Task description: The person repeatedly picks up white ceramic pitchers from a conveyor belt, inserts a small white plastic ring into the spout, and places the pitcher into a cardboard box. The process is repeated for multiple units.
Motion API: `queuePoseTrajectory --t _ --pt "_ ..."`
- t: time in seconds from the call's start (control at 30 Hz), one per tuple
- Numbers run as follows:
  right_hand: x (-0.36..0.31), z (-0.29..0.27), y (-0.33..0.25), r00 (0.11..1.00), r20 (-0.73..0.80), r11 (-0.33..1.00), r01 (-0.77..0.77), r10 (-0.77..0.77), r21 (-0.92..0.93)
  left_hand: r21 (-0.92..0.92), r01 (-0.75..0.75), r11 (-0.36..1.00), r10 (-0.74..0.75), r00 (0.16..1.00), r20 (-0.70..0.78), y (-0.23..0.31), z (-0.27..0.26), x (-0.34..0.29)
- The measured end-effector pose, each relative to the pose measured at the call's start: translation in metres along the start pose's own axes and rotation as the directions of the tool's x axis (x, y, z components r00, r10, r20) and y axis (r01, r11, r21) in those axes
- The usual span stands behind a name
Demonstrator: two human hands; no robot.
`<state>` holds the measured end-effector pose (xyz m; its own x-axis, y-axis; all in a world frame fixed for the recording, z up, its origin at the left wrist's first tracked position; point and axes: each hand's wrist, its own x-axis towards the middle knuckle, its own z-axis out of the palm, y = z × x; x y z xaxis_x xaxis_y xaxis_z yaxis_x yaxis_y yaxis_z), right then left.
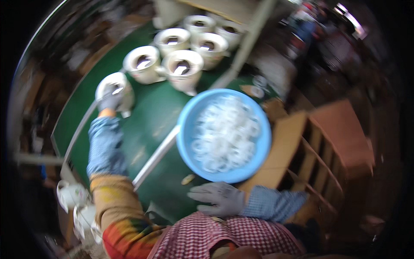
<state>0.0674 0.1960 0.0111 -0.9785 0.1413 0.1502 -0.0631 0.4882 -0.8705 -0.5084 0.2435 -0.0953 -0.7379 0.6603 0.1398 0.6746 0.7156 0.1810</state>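
Note:
My left hand (110,100), in a grey glove, reaches to the far left of the green table. Its fingers are at the mouth of a white kettle-like pot (125,97) and appear to grip its rim; blur hides the fingertips. My right hand (220,199), also gloved in grey, lies in front of my checked apron with its fingers stretched out and nothing in them. Just beyond it stands a light blue basin (186,149) heaped with clear, whitish plastic rings (226,134).
Several more white pots (183,71) with wide mouths stand at the back of the green table (148,116). A pale rail (157,155) crosses it. Open cardboard boxes (276,151) sit at the right. More white pots (73,195) are at the lower left, below the table edge.

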Motion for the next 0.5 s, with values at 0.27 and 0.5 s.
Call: queuePoseTrajectory --t 0.27,0.5 --pt "-0.062 -0.089 -0.059 0.946 -0.251 0.934 0.113 -0.206 -0.340 -0.278 -0.601 0.749 0.545 0.798 -0.257 0.056 -0.040 -0.144" --pt "-0.460 -0.267 -0.023 -0.221 -0.866 0.384 -0.827 0.449 0.410 -0.634 -0.563 0.530 0.674 0.733 -0.089 0.142 -0.087 -0.310"
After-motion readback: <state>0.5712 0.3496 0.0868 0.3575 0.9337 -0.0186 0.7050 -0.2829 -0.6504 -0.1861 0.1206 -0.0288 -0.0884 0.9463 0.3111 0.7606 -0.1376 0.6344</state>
